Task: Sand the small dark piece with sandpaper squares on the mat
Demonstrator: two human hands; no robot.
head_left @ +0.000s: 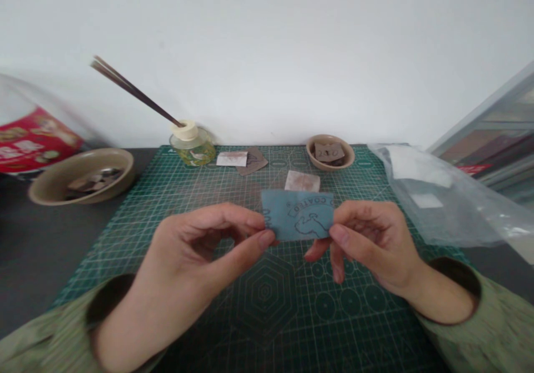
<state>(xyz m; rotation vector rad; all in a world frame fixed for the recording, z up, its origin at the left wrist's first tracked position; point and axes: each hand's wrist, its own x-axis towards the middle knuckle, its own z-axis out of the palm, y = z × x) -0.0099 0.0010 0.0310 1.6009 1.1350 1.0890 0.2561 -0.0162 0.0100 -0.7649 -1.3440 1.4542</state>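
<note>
A small blue piece of sandpaper (297, 215), its printed back facing me with "COATED" and an animal outline, is held up above the cutting mat (267, 301). My left hand (204, 250) pinches its left edge between thumb and fingers. At the opposite edge, my right hand (371, 239) grips it by thumb and forefinger, the other fingers hanging loosely below. Just behind the sheet lies a whitish folded square (302, 181) with a brownish stain, partly covered by it.
A bowl (329, 164) holds brown pieces, one marked "240". Further left are a brown sheet (255, 160), a white strip (232, 159) and a reed diffuser (193, 142). A larger bowl (120, 164) and red package (39, 139) stand left; a clear plastic bag (454, 206) lies right.
</note>
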